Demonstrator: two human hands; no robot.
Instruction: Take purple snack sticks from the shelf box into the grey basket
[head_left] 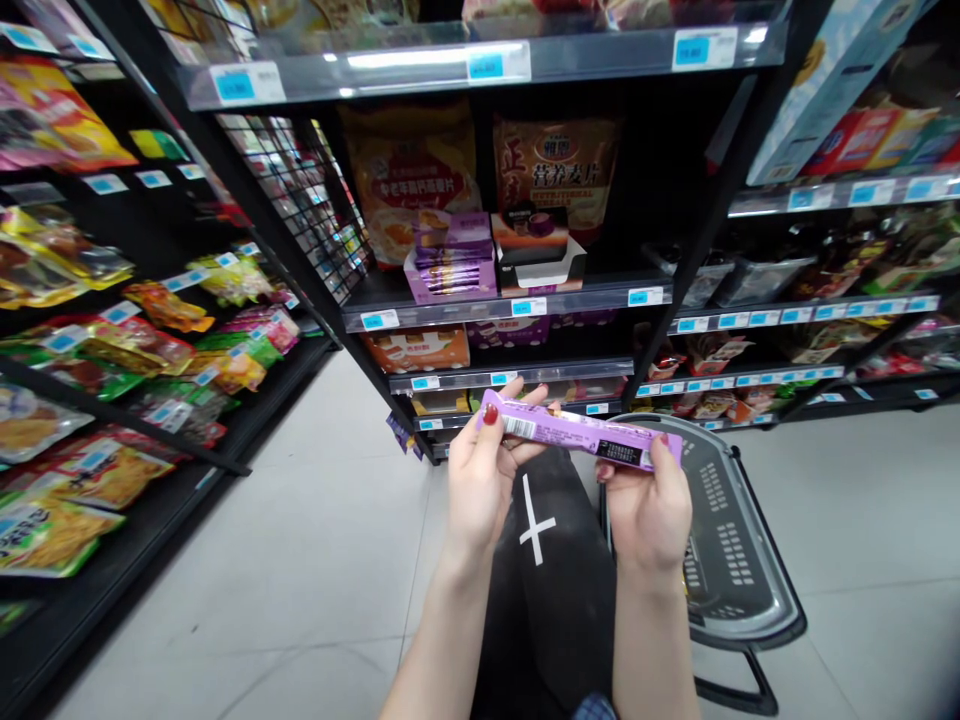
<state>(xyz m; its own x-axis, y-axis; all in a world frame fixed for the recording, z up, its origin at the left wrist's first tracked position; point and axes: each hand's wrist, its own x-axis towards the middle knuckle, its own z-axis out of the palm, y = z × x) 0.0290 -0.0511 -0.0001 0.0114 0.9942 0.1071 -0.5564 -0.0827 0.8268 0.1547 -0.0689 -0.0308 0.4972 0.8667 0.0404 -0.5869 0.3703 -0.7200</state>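
A long, thin purple packet (577, 430) is stretched between my two hands, with a barcode and small print facing me. Its left end is pinched by my left hand (487, 460), thumb on top and fingers behind. My right hand (649, 490) grips the other end, next to a black printed panel. On the shelf ahead stands a purple display box (454, 270) filled with similar thin packets. Beside it is a black and orange box (536, 255) with a cut-open white front. Larger cereal bags (559, 165) stand behind both boxes.
A grey shopping basket (727, 530) with a black handle sits on the floor to my right. My black-trousered leg (562, 540) is under my hands. Shelves of bagged snacks (97, 465) run along the left, and more shelves (802, 315) with trays stand at right.
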